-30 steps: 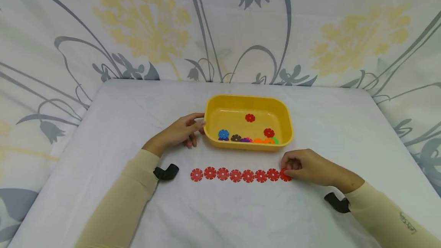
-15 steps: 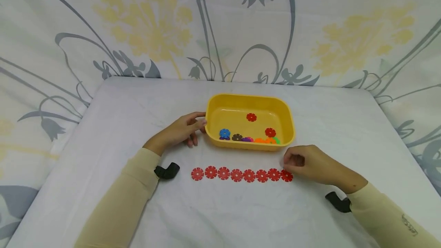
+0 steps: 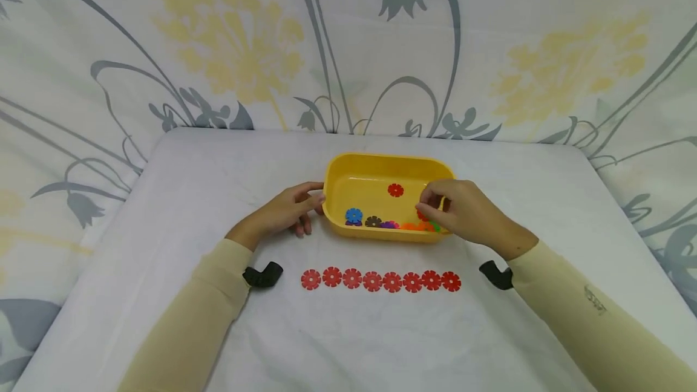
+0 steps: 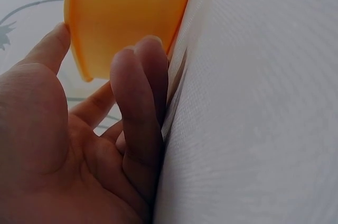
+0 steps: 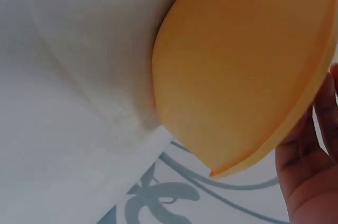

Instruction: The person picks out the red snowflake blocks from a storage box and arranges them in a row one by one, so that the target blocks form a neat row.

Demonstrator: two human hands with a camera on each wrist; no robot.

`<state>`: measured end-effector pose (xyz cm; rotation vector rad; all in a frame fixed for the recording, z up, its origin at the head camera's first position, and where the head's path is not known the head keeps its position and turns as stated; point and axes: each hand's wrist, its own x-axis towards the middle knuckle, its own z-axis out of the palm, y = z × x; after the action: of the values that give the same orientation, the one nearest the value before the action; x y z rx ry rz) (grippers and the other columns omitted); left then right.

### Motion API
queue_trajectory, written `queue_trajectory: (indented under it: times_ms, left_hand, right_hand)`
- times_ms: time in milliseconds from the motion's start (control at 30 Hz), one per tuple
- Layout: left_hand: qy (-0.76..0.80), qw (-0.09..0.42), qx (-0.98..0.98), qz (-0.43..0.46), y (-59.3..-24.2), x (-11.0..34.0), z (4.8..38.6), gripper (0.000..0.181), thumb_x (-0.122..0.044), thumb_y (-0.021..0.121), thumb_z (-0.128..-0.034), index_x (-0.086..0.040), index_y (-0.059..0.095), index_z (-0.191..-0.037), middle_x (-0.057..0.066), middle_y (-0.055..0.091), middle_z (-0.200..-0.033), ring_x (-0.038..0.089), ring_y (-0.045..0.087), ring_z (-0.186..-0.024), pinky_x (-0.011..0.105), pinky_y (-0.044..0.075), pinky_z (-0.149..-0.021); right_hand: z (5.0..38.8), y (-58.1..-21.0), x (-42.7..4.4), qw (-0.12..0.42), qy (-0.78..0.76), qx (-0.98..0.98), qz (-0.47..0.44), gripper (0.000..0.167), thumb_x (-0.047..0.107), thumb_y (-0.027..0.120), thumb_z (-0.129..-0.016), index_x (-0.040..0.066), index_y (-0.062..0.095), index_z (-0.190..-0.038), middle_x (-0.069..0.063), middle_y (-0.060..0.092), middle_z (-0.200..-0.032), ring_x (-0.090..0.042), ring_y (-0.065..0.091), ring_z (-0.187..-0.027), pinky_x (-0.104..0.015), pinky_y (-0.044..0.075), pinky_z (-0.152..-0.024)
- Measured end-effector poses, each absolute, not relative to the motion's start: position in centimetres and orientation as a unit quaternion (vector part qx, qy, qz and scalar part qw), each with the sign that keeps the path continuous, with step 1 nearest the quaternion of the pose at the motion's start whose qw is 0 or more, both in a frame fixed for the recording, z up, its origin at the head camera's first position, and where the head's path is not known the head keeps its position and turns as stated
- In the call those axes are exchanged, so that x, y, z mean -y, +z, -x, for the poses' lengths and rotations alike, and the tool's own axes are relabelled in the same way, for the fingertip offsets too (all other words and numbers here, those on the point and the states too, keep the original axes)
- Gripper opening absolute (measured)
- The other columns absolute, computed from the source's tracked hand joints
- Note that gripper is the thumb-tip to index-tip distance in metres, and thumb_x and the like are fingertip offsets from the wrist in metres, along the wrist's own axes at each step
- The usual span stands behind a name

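Observation:
A yellow plastic tray (image 3: 359, 189) holds several notched, flower-shaped discs. My left hand (image 3: 280, 210) rests at the tray's left end. In the left wrist view its thumb (image 4: 53, 47) touches the tray's rim, while the other fingers lie beside the wall and near the cloth. Over the tray's right side, my right hand (image 3: 468, 213) reaches in with bent fingers. A red disc (image 3: 422, 216) lies partly hidden beneath its fingertips; whether they grip it cannot be made out. The right wrist view has the right hand (image 5: 311, 182) partly behind the tray wall.
A row of red flower-shaped discs (image 3: 372, 281) lies on the white cloth (image 3: 348, 337) in front of the tray. Inside the tray are another red disc (image 3: 395, 190), a blue disc (image 3: 354, 216) and several other colours along the near wall. Patterned fabric (image 3: 348, 47) hangs behind.
My right hand has left the last red disc at the row's right end and moved up and left into the tray. The left hand stays at the tray.

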<state>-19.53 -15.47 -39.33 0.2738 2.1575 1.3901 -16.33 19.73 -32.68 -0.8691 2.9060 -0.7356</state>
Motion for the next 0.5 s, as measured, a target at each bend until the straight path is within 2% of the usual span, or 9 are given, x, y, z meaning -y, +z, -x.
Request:
queue_trajectory:
  times_ms: [133,200,333,500]
  left_hand:
    - [0.516,0.275,-0.805,-0.1,-39.6,15.5,19.4,0.058,-0.048,0.05,-0.1032,-0.023,0.036,-0.154,0.013,0.062,-0.115,0.02,0.061,-0.062,0.027,0.056,-0.061]
    - [0.515,0.277,-0.804,-0.103,-39.7,15.5,19.4,0.059,-0.048,0.05,-0.1029,-0.023,0.036,-0.154,0.013,0.062,-0.115,0.02,0.061,-0.063,0.028,0.056,-0.061]
    - [0.515,0.279,-0.803,-0.11,-39.6,15.4,19.4,0.06,-0.051,0.05,-0.1019,-0.025,0.036,-0.154,0.012,0.062,-0.116,0.02,0.061,-0.064,0.028,0.056,-0.062]
    - [0.515,0.273,-0.804,-0.114,-39.5,15.4,19.5,0.057,-0.049,0.049,-0.103,-0.024,0.038,-0.153,0.013,0.063,-0.115,0.02,0.061,-0.063,0.028,0.056,-0.061]
  right_hand:
    - [18.6,-33.3,-19.1,0.078,-0.162,-0.947,0.265,0.019,0.016,0.076,-0.089,0.01,0.071,-0.107,-0.005,0.069,-0.104,-0.022,0.062,-0.099,-0.041,0.057,-0.091]
    - [19.2,-33.7,-19.1,0.106,-0.143,-0.948,0.263,0.024,0.014,0.075,-0.09,0.009,0.07,-0.113,-0.008,0.067,-0.112,-0.025,0.061,-0.104,-0.044,0.055,-0.095]
    - [19.8,-34.2,-19.1,0.135,-0.13,-0.945,0.269,0.029,0.011,0.075,-0.089,0.009,0.069,-0.118,-0.01,0.065,-0.114,-0.026,0.059,-0.102,-0.044,0.056,-0.095]
    - [19.9,-34.4,-18.6,0.15,-0.109,-0.946,0.267,0.035,0.013,0.078,-0.087,0.011,0.069,-0.12,-0.009,0.063,-0.112,-0.023,0.059,-0.097,-0.039,0.057,-0.09]
